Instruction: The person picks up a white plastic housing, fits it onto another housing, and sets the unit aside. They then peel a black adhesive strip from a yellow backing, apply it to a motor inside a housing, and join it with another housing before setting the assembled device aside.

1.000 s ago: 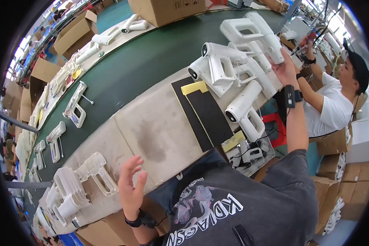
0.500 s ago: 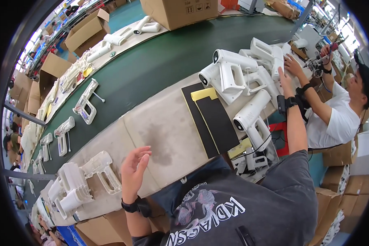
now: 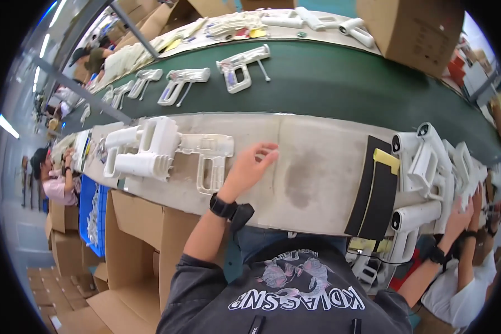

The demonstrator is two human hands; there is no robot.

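Note:
My left hand (image 3: 250, 170) hovers over the bench, fingers loosely bent and apart, with nothing in it. Beside it on the left lies an open white gun-shaped shell half (image 3: 212, 153), next to a stack of similar white shells (image 3: 145, 147). Far to the right, my right hand (image 3: 459, 217) is against a cluster of white gun-shaped housings (image 3: 428, 161); its fingertips are hard to make out. A co-worker's hand (image 3: 476, 195) is right beside it at the same cluster. Another white housing (image 3: 417, 216) lies closer to me.
Black pads (image 3: 379, 195) with a yellow strip lie right of centre on the bench (image 3: 312, 139). Several gun-shaped shells with thin rods, such as this one (image 3: 240, 68), lie on the green conveyor (image 3: 317, 72). A cardboard box (image 3: 136, 245) stands below left, near a blue crate (image 3: 93, 214).
My view has swung to the left, so the bench and conveyor now appear further right. My left hand remains empty above the bench; my right hand stays at the white housings.

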